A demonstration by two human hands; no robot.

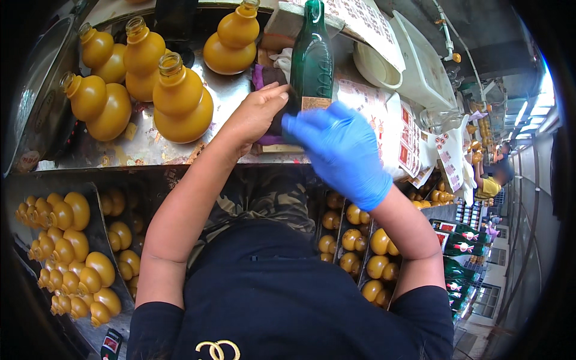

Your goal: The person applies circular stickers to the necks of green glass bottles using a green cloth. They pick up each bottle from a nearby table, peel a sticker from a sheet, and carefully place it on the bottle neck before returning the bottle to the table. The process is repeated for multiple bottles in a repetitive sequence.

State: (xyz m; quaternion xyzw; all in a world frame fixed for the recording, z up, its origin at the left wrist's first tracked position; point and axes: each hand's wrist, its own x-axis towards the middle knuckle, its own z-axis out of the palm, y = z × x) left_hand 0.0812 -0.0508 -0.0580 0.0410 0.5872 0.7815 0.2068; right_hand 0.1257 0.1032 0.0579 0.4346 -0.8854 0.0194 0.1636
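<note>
The green glass bottle [312,57] stands upright at the upper centre of the frame on the metal surface [144,150]. The bare left hand [258,111] grips its lower left side. The blue-gloved right hand [339,147] presses against its lower front, over a label. Yellow gourd-shaped bottles [180,99] stand at upper left; label sheets [408,135] lie at right.

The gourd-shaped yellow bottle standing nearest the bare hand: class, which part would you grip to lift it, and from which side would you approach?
Grip the yellow gourd bottle at its narrow waist between the two bulbs, probably coming from its right, table-edge side. It stands upright with an open mouth, and other yellow bottles crowd its left and rear. The left hand is already closest; the gloved right hand is on the green bottle.
</note>
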